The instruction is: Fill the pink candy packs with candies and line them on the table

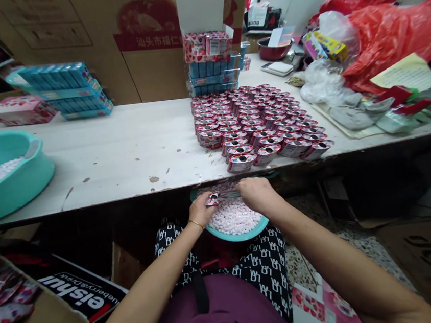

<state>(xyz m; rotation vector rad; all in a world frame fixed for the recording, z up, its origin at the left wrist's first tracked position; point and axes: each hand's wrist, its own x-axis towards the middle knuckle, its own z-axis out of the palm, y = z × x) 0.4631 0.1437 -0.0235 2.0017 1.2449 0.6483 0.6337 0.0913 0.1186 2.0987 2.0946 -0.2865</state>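
Note:
My left hand (204, 209) grips a small oval container (212, 199) printed in red and white, with a dark hole in its top. It is held over the left side of a teal basin (242, 237) on my lap. White and pale pink candies (236, 217) fill the basin. My right hand (256, 194) is closed in a fist above the basin's right side. Something see-through and streaked (229, 194) stretches between the two hands; I cannot make out what it is or exactly what my right fingers hold.
Rows of similar containers (260, 126) stand on the white table (133, 154). Another teal basin (15, 200) with white candies sits at the left. Blue boxes (73, 89), a stacked box pile (211, 64), and red plastic bags (395, 34) line the back. An open carton (51, 322) is at lower left.

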